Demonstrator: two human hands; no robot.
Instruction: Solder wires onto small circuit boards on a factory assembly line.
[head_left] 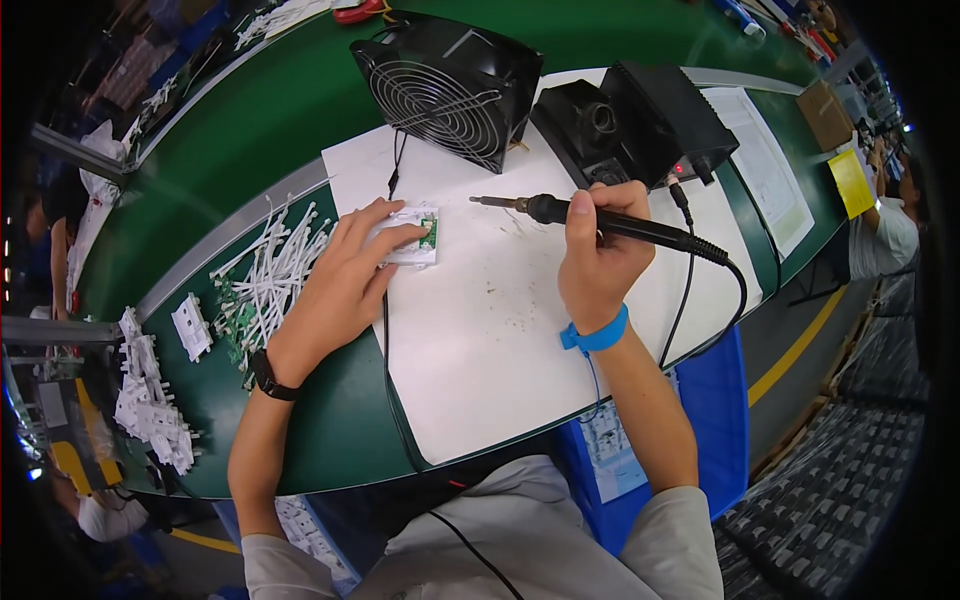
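Observation:
My right hand [603, 255] grips a black soldering iron [650, 230] like a pen. Its metal tip points left, above the white sheet and apart from the work. A blue band with a thin cord circles that wrist. With its fingers on top, my left hand [345, 270] holds a white plastic housing [424, 256] against the sheet. A small green circuit board [428, 229] shows in the housing beside my fingertips; part of the housing is hidden under them. Left of this hand lies a heap of white wires [275, 265] with green boards at their ends.
A black fan [450, 90] stands at the back, beside a black iron holder [585, 125] and a soldering station [670, 120]. White housings [150, 400] are piled at the left edge. A blue bin [715, 420] sits below the bench on the right. Cables cross the sheet.

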